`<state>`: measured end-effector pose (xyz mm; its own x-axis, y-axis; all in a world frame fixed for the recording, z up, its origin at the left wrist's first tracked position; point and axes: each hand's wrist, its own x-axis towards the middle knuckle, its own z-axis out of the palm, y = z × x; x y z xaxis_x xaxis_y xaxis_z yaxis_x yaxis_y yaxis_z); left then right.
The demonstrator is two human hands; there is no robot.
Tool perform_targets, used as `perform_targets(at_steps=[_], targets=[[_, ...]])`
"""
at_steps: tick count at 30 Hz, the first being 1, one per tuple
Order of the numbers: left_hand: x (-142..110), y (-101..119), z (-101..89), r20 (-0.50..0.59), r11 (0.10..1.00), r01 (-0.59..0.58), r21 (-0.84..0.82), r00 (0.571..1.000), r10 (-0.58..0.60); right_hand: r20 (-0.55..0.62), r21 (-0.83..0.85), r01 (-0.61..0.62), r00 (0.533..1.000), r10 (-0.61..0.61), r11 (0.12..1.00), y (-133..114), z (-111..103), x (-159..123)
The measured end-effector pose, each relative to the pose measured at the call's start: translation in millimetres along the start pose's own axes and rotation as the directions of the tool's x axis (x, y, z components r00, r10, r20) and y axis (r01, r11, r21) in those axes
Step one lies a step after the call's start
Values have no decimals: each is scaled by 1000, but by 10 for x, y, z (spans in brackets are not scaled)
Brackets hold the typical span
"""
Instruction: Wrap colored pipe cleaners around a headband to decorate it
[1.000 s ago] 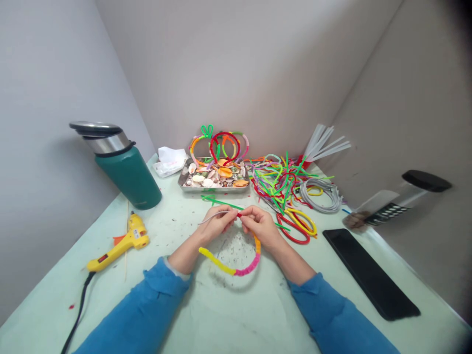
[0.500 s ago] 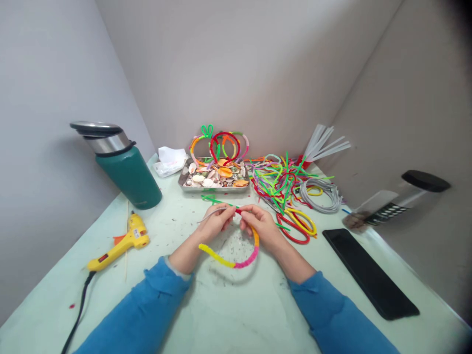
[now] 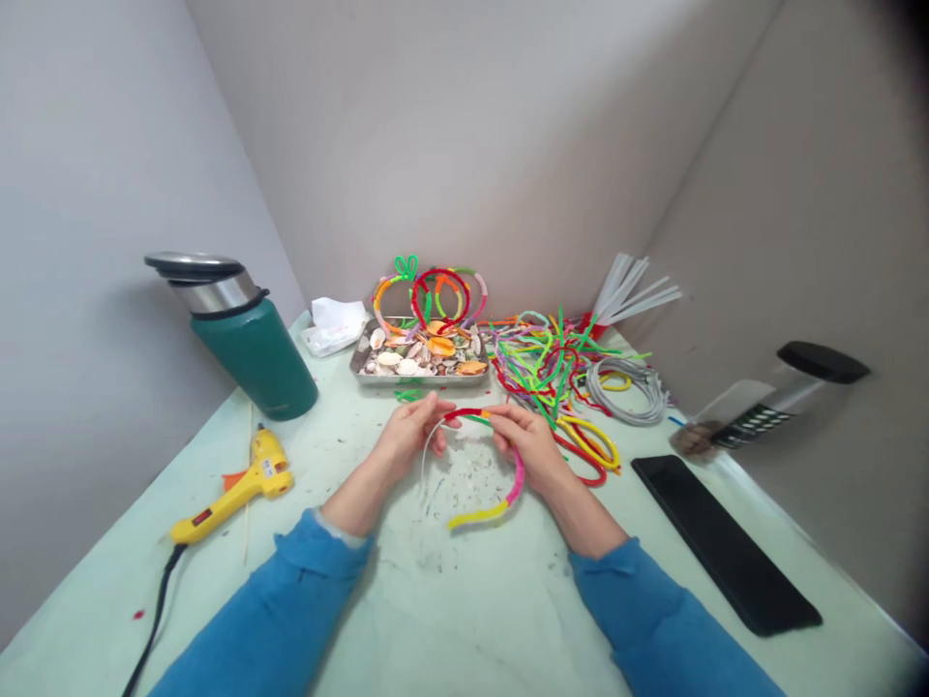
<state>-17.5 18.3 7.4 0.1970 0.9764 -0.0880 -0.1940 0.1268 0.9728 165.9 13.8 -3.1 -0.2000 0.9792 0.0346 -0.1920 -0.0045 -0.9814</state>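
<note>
Between my hands is a bent wire wrapped in pipe cleaner (image 3: 517,479), banded red, orange, pink and yellow, its yellow end curving down over the table. My left hand (image 3: 406,434) pinches it at the end of the red band, and a bare grey length of wire (image 3: 424,465) hangs below those fingers. The fingers of my right hand (image 3: 533,440) close on the orange part, which they mostly cover. Behind my hands lies a piece of green pipe cleaner (image 3: 408,395).
At the back, a metal tray (image 3: 406,380) holds shells, with pipe-cleaner rings (image 3: 440,329) standing over it. Loose pipe cleaners (image 3: 537,358), scissors (image 3: 591,440) and coiled grey wire (image 3: 631,411) lie right. A glue gun (image 3: 239,494) and green bottle (image 3: 254,358) are left; a phone (image 3: 726,542) lies right.
My hands have moved apart, showing a longer stretch of red between them. The yellow end has swung to the right, and the bare wire now hangs downward.
</note>
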Motion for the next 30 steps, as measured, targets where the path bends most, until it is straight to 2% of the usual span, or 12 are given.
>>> perform_targets(at_steps=[3, 7, 11, 18, 22, 24, 30], targets=[[13, -41, -4, 23, 996, -3, 94, 1000, 1, 2, -54, 21, 1000, -21, 998, -1, 3, -3], [45, -83, -21, -92, 992, -41, 121, 994, 52, -44, -80, 19, 999, -22, 997, 22, 13, 1], [72, -95, -46, -200, 987, -71, 141, 975, 99, -44, -177, 72, 996, -81, 982, 71, 29, 4], [104, -136, -36, -182, 970, -84, 229, 975, 128, -144, -174, 104, 981, -130, 979, 135, 15, 41], [103, -151, -25, -282, 927, -49, 373, 945, 163, -164, -176, 96, 978, -125, 980, 150, 1, 68], [93, -147, -20, -290, 902, -12, 431, 945, 152, -179, -163, 76, 978, -105, 984, 155, -5, 80], [69, -127, -17, -291, 883, 51, 466, 952, 98, -198, -136, 33, 978, -59, 990, 117, -8, 92]])
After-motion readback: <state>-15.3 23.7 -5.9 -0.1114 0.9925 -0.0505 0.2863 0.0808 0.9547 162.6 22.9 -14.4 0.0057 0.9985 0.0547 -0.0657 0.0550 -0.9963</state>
